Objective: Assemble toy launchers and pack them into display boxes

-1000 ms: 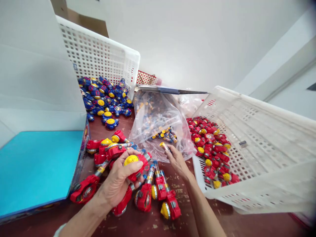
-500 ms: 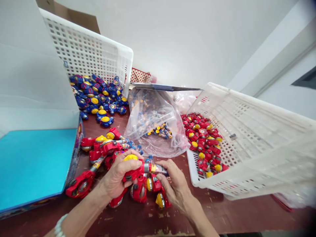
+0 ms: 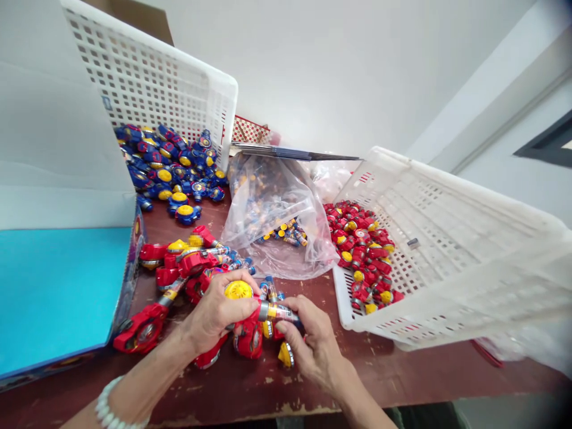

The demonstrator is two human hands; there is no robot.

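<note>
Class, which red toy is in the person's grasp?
The red toy between the hands, yellow disc up: the left hand grips its body, the right hand its tube. No other red toy is gripped.

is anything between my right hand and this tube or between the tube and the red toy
Nothing visible: your right hand grips the tube, whose yellow end meets the grey collar on the red toy.

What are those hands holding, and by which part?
The left hand holds a red-and-yellow toy around its body; the right hand grips the outer end of the printed tube at the toy's grey collar.
</note>
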